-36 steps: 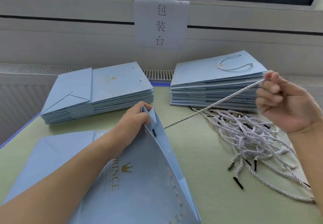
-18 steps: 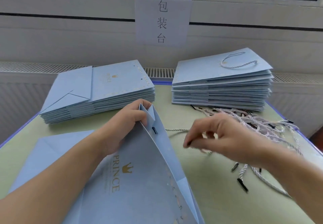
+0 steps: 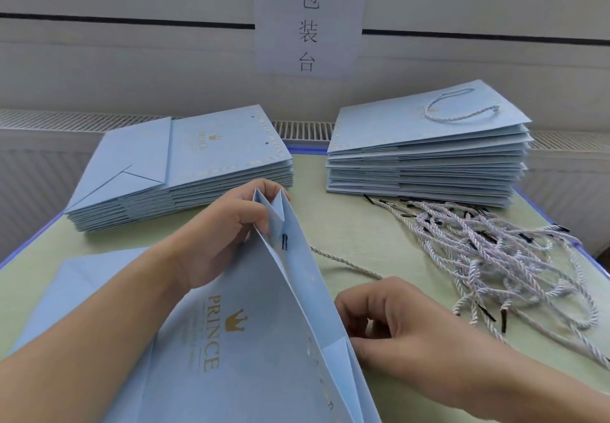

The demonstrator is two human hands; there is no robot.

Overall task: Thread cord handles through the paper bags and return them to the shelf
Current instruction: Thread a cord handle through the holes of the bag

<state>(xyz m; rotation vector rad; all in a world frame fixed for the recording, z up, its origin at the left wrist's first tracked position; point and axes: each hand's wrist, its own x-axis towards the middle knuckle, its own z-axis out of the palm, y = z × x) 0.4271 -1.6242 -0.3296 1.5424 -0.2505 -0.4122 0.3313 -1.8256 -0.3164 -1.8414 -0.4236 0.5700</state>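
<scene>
My right hand point(image 3: 392, 320) has dropped from the cord pile point(image 3: 488, 257) to the bag's point(image 3: 264, 340) near corner, fingers curled on the cord's point(image 3: 343, 262) free end for the second hole, I judge, while my left hand point(image 3: 227, 234) still pinches the rim.

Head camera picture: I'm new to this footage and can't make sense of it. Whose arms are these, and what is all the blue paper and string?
There is no machine here. A person wears a camera on the head, so you look down at their own two arms over a green table. The left hand grips the top edge of an open blue paper bag. A cord already passes through one hole near that edge. The right hand, fingers curled, works beside the bag; what it pinches is hidden. Behind lie a stack of bags without handles, a stack of finished bags and loose cords.
</scene>
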